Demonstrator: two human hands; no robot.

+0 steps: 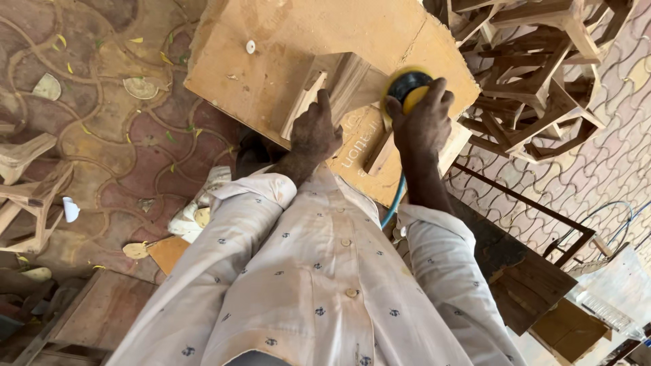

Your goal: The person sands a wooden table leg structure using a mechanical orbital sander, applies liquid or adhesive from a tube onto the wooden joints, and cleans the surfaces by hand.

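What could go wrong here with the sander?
1. The left hand steadies the wood piece close beside the sander; a slip could graze the fingers.
2. The blue hose trails down against the shirt and could snag.
3. The board overhangs its support and may tip under pressure.

A heap of unfinished wooden frames (542,81) is stacked at the upper right, their bars crossing at odd angles, on a floor of interlocking paving (610,169). At left, patterned red and brown paving (135,142) is strewn with small yellow leaves (166,59) and pale wood offcuts (140,87). More bare wooden frames (27,190) lie at the left edge. A dark wooden board (522,271) and a dark metal frame (536,210) sit lower right, near a clear plastic sheet (610,285).
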